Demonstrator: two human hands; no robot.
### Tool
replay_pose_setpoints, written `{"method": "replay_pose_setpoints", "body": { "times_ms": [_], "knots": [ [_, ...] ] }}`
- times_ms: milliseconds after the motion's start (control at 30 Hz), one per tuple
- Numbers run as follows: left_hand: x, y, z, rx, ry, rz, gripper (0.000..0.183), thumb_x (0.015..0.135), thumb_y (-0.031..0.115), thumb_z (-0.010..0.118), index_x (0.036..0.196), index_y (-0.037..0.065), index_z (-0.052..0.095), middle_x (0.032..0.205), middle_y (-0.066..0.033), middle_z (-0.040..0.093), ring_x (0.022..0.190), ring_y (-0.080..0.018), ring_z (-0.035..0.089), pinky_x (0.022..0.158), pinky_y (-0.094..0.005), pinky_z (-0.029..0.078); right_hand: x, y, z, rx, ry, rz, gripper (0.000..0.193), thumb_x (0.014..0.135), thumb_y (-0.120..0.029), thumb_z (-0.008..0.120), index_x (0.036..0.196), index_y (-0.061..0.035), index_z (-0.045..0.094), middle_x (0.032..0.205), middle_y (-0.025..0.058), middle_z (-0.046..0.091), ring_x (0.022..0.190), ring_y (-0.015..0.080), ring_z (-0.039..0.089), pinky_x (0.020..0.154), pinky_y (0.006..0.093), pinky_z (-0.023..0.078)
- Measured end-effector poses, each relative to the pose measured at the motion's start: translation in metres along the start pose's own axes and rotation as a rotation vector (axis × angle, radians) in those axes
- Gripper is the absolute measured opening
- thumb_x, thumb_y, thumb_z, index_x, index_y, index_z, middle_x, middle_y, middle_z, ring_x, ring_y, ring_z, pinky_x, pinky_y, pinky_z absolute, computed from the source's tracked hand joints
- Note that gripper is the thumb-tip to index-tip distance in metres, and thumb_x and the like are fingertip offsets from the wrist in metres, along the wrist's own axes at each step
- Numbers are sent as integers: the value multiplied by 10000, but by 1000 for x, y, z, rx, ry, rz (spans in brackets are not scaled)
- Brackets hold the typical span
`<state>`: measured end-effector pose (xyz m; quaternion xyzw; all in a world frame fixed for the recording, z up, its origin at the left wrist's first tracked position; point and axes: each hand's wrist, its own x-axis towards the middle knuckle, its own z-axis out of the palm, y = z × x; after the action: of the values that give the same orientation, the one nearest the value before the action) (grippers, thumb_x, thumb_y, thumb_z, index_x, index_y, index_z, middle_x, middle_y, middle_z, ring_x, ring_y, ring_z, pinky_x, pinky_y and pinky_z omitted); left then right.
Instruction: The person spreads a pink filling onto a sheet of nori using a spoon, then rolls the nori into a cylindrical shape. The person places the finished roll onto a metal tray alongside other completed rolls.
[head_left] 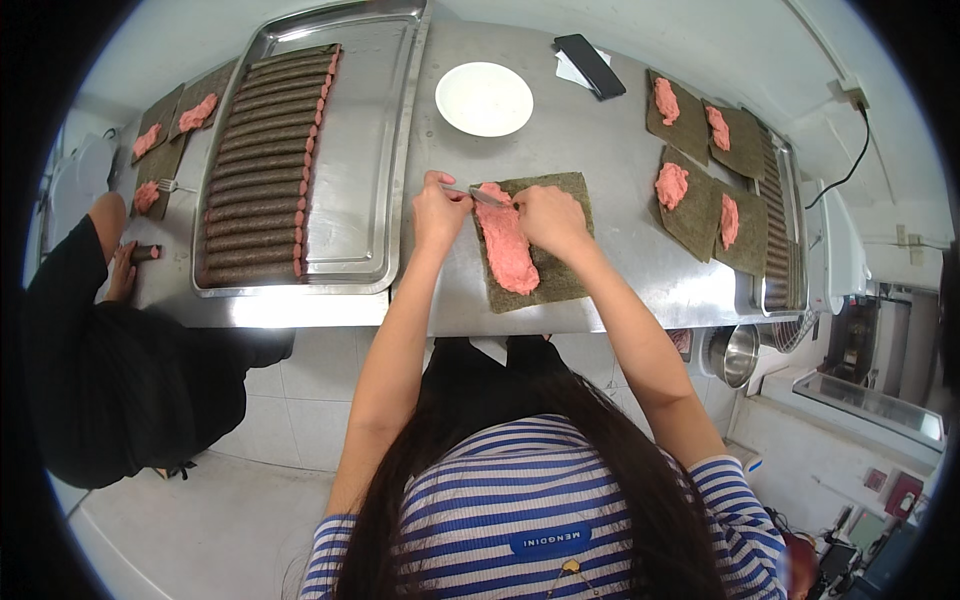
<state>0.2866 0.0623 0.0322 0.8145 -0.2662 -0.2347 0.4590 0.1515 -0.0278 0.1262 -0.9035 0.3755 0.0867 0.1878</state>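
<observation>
The steel worktop [628, 235] carries a tray [362, 150] of dark rolls [262, 165] on the left. To its right, near the front edge, lies a seaweed sheet [562, 275], a bowl [484, 98] beyond it. Pink paste [508, 260] runs along the sheet's left side. At its far end, the right hand [553, 215], grip curled, and left hand [440, 212], grip pinched, hold a knife [488, 197].

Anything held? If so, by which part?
A thin metal utensil: the right hand grips its right end. The left hand is at its left end; whether it grips can't be told.
</observation>
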Motion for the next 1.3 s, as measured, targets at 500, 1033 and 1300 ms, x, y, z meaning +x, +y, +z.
{"method": "replay_pose_setpoints", "body": {
  "times_ms": [500,1033,1300],
  "knots": [
    [-6,-6,0,-58,25,48,345,709,67,702,994,5,518,812,-137,709,738,-227,698,699,-324,535,7,8,-9,-141,160,-169,135,701,-70,581,764,-39,696,851,163,655,825,335,649,732,433,511],
    [-6,9,0,64,23,-2,334,707,75,689,995,22,527,816,-106,713,735,-237,689,693,-343,523,29,24,-15,-238,161,-230,136,709,-80,574,770,-18,679,853,181,661,802,352,657,692,439,525],
    [-5,10,0,79,-14,-26,323,708,86,679,991,65,523,802,-67,711,792,-283,675,711,-405,514,20,22,1,-248,78,-264,157,713,-101,580,781,-3,682,844,192,664,790,357,663,688,436,530]
  ]
}}
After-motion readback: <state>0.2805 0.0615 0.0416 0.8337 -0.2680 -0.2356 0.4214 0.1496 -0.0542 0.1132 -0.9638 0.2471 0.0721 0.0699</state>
